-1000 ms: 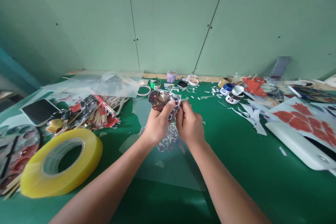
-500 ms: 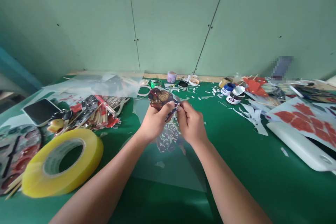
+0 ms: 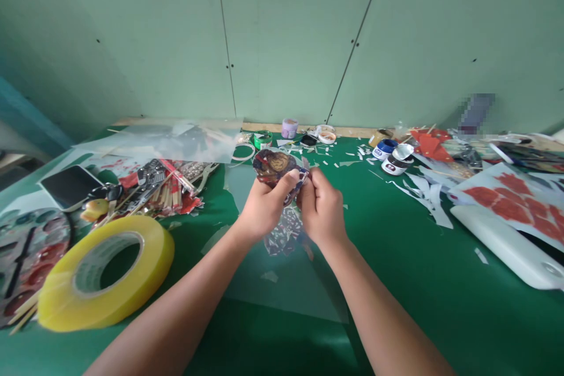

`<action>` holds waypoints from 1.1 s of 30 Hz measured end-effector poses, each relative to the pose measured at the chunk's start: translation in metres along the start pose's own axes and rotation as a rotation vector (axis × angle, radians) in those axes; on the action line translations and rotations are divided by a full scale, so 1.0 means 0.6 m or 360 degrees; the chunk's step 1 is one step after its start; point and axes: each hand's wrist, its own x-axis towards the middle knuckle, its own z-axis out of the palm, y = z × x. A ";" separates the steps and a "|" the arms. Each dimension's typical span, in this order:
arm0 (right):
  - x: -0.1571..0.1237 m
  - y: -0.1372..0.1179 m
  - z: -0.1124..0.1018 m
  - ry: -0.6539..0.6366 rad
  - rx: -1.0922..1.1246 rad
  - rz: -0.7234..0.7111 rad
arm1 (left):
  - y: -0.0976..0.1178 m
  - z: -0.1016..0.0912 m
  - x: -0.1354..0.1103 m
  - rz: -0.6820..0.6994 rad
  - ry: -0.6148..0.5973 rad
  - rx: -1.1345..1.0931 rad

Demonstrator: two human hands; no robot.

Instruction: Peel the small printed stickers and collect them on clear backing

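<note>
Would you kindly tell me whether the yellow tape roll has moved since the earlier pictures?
No: the yellow tape roll keeps its place relative to the paint palette; only the whole view has shifted slightly.

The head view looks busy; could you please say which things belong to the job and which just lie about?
Job:
glossy patterned piece, gripped by left hand, right hand at its edge
translucent sheet beneath, probably

Apparently lying about:
yellow tape roll
paint palette
blue paint jar

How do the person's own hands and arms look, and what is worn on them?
The bare left hand and bare right hand have no gloves; no ring shows. The slender, uncovered left forearm and right forearm show no sleeve, watch or bracelet.
</note>
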 end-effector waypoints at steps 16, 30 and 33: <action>0.001 0.001 0.001 0.0081 -0.0205 -0.0116 | -0.007 0.004 0.001 -0.0023 -0.0006 -0.0083; 0.005 0.002 -0.015 -0.0073 -0.0118 -0.0281 | 0.030 0.004 -0.004 -0.0206 0.0056 -0.0119; 0.005 0.003 -0.015 -0.0059 -0.0229 -0.0335 | 0.031 0.002 -0.003 -0.0206 0.0015 -0.0148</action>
